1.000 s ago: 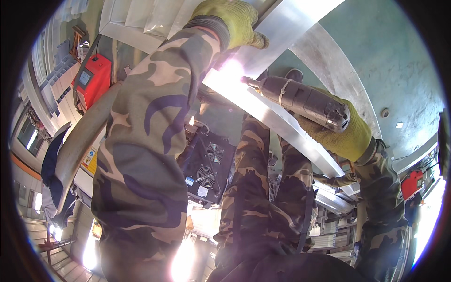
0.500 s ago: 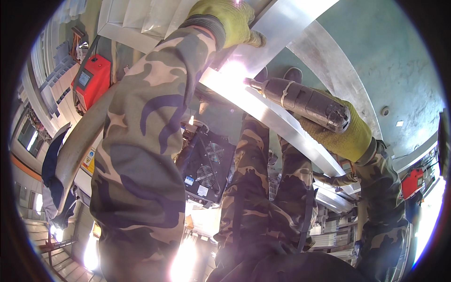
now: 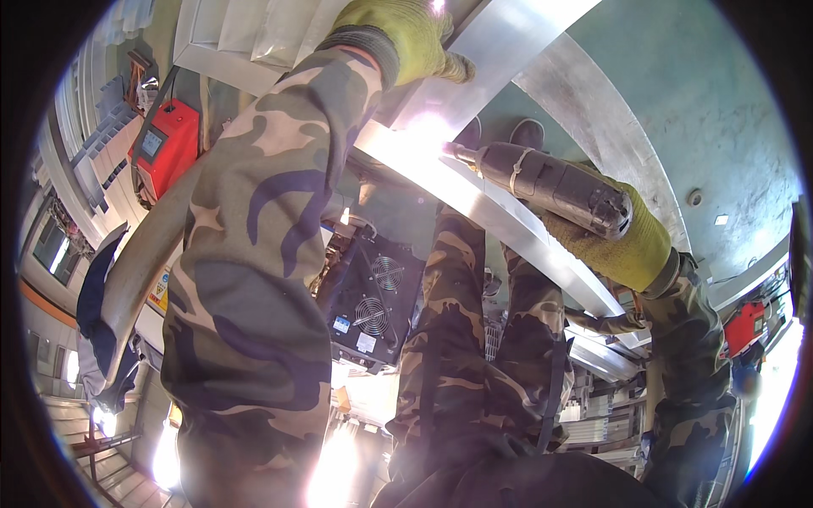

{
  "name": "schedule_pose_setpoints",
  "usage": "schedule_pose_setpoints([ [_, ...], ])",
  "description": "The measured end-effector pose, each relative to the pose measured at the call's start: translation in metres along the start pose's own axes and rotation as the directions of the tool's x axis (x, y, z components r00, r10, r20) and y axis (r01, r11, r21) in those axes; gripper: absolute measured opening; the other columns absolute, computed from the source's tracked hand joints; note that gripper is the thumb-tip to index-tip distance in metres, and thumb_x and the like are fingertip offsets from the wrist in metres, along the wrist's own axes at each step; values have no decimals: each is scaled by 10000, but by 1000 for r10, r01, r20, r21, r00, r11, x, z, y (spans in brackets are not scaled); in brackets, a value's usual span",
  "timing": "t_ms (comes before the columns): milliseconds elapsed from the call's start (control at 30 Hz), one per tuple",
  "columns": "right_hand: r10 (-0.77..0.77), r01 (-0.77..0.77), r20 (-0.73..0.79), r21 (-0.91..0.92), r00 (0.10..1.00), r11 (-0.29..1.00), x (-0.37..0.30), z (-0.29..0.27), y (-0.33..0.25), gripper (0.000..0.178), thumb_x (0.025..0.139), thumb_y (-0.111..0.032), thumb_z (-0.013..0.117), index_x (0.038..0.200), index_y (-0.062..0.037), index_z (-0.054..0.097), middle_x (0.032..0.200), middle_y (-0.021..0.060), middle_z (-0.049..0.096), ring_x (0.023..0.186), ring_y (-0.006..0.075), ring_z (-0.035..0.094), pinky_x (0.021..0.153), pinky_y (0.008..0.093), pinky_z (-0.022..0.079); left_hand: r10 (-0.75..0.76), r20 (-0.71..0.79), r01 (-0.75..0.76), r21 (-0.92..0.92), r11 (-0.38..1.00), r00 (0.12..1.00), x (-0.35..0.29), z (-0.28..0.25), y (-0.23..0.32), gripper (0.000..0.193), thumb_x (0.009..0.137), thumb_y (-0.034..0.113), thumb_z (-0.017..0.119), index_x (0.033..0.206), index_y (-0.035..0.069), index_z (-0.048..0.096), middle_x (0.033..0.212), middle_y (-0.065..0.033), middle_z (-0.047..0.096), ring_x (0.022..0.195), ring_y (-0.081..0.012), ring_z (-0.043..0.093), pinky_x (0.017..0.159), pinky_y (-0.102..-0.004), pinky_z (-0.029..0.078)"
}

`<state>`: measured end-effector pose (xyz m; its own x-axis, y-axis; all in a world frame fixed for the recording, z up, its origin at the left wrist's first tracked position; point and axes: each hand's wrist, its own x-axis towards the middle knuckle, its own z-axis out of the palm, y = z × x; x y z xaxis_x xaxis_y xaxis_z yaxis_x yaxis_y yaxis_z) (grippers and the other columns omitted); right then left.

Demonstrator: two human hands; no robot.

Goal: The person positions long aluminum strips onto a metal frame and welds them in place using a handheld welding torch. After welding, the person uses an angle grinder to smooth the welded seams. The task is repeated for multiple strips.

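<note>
Yellow-green knit fabric covers the person's right hand (image 3: 631, 241), which is closed around a dark, thick-bodied cylindrical torch (image 3: 559, 188) with a pale tie (image 3: 517, 169) about its front; most of the fingers are hidden behind the torch body. Ahead and to the left of this grip, the narrow metal nozzle (image 3: 460, 153) points at a white-pink glare (image 3: 426, 129), where a long silver metal bar (image 3: 508, 222) meets a wide, flat silver metal beam (image 3: 508, 63); whether the nozzle touches either piece cannot be told. The bar slants below the right grip. Farther up and left, the left hand (image 3: 402, 42), in a matching glove, lies at the beam with its thumb extended; how far its other fingers close cannot be told. Left of that hand is a whitish slatted panel (image 3: 267, 34). Well below the left hand sits a black box with two round fan grilles (image 3: 373, 296), and a red boxy machine (image 3: 174, 148) stands far left of both grips.
</note>
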<state>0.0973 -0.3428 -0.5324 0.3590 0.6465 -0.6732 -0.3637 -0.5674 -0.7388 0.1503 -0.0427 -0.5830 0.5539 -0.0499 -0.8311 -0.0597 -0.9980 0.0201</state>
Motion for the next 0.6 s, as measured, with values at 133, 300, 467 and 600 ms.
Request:
schedule_pose_setpoints([
  [133, -7, 7, -12, -39, 1000, 999, -2, -1, 2, 329, 915, -136, 781, 1197, -6, 674, 1054, 103, 756, 925, 176, 738, 829, 317, 598, 14, -2, -14, 10, 1000, 1000, 5, -1, 0, 766, 833, 759, 674, 1237, 109, 700, 1187, -127, 733, 1121, -324, 698, 979, -456, 548],
  [300, -21, 21, -8, 7, 1000, 1000, -1, 5, 16, 331, 913, -140, 785, 1197, -10, 677, 1069, 102, 759, 920, 162, 735, 830, 311, 596, -1, 19, 0, 47, 999, 1000, 4, 6, -5, 772, 830, 766, 669, 1226, 105, 706, 1170, -137, 737, 1107, -328, 702, 968, -459, 550],
  [467, 129, -126, 40, -55, 991, 990, -30, -18, 1, 326, 904, -252, 813, 1140, -46, 725, 964, 75, 751, 804, 149, 718, 740, 324, 581, 31, 1, -31, 4, 999, 1000, 10, 1, -1, 782, 819, 770, 680, 1208, 91, 714, 1134, -152, 745, 1078, -340, 707, 959, -462, 548],
  [600, 414, -390, -103, 192, 904, 900, -69, -26, 12, 237, 936, -229, 769, 1104, -65, 738, 897, 71, 745, 786, 148, 712, 691, 305, 555, -3, 17, 4, -39, 999, 1000, 3, 0, -1, 825, 809, 748, 716, 1275, 68, 694, 1182, -161, 741, 1107, -339, 701, 973, -459, 542],
])
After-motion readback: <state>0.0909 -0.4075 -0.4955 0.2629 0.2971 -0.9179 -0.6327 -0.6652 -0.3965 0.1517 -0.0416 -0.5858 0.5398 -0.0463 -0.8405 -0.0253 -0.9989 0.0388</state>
